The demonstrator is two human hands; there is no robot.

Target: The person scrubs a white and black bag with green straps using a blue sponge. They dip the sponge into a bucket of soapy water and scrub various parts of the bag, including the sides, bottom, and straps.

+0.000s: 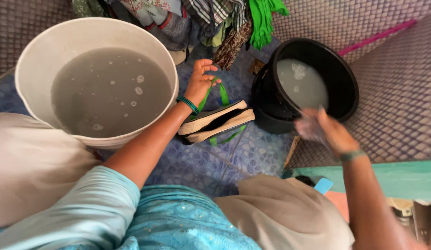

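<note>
The left hand [200,79] hangs open with curled fingers, holding nothing, just above a pair of sandals [216,121] with green straps. The sandals lie stacked on the blue floor [252,153] between the white tub [34,55] and black bucket [340,74], their long way pointing toward the bucket. The right hand [324,127] is blurry by the bucket; I cannot tell its grip.

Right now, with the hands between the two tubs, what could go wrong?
1. The left hand hangs open over the green-strapped sandals, close to the white tub of murky water; a bump could slop water onto the sandals.
2. The right hand is blurred beside the black bucket, which looks tilted and could spill.
3. The blue tiled floor may turn slippery.
</note>
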